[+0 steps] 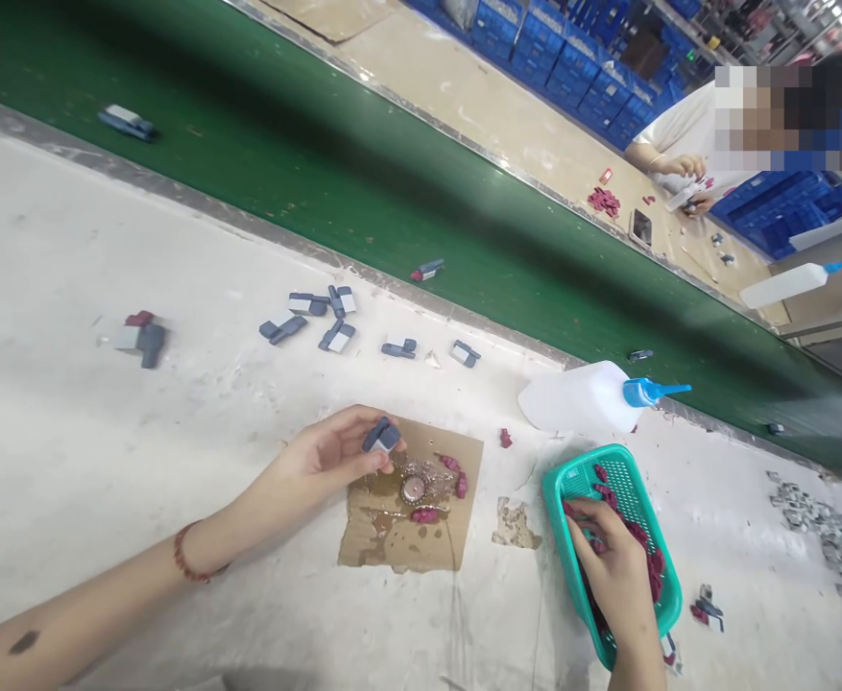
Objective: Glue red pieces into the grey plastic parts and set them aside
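Note:
Between the thumb and fingers of my left hand (pixel 341 453) is a small blue-and-grey plastic part (pixel 382 436), held above a square of cardboard (pixel 456 547). On the cardboard lie a bottle cap (pixel 413 489), a patch of clear wet liquid and several dark red pieces (pixel 424 515). My right hand (pixel 612 557) reaches into a green plastic basket (pixel 669 585) of small dark red pieces (pixel 655 566). Its fingers are bent together among them near the left wall; what the fingertips grip, if anything, is hidden.
A white bottle with blue nozzle (pixel 579 398) lies beyond the basket. Several blue-and-grey parts (pixel 338 336) lie along the green conveyor belt (pixel 305 182), which carries more. Grey pieces (pixel 816 528) are heaped at right. Across the belt, a co-worker's hands (pixel 686 178) handle small parts.

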A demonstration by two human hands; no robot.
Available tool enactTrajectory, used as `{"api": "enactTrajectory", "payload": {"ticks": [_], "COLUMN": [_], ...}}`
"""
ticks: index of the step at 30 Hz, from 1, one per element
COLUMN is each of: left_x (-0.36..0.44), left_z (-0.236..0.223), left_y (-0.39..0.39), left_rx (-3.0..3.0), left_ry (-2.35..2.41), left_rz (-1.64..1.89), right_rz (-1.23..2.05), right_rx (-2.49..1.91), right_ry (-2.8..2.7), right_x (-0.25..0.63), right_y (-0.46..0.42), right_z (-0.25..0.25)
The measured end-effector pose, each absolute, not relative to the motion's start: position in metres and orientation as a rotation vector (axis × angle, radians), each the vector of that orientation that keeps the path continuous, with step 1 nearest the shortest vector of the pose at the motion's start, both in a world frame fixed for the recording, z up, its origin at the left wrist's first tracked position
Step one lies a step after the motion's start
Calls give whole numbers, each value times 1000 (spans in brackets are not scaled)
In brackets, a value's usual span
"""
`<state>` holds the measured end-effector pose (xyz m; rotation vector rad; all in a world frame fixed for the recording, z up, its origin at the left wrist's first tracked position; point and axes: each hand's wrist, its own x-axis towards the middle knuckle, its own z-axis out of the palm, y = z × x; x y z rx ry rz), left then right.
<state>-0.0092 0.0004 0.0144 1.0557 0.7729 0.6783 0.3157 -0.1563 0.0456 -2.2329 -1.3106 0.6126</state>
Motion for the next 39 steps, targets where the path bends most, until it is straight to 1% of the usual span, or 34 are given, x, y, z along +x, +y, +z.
{"api": "enactTrajectory", "payload": {"ticks": [5, 10, 12, 16, 19, 21, 26, 34, 39], "left_x": [-5, 0, 1, 1, -1, -2, -1, -5, -6], "left_z": [18, 14, 10, 6, 5, 4, 0, -1, 2], "left_y": [-11, -18, -19, -20, -19, -18, -14, -16, -17], "left_rx": [1023, 1005, 1002, 965, 943, 913, 871, 1020, 972], "left_ry": [809, 793, 777, 717, 734, 760, 743, 841, 786], "left_rz": [581, 535, 550, 621, 673, 694, 700, 738, 720], "right_rz": [627, 628, 749, 1119, 1202, 1129, 787, 570, 415], "right_rx": [-2036, -1841, -1775, -1559, -1513, -1552, -1570, -1376, -1405], "right_ry": [-953, -941, -975, -1004, -1062, -1191, -1544, -2005, -2154], "right_x": [307, 277, 260, 230, 215, 209, 207, 198, 196], "right_y": [-161, -144, -131, -102, -85, -79, -79, -81, -81], "right_z": [50, 57, 60, 57, 46, 37, 26, 19, 17]}}
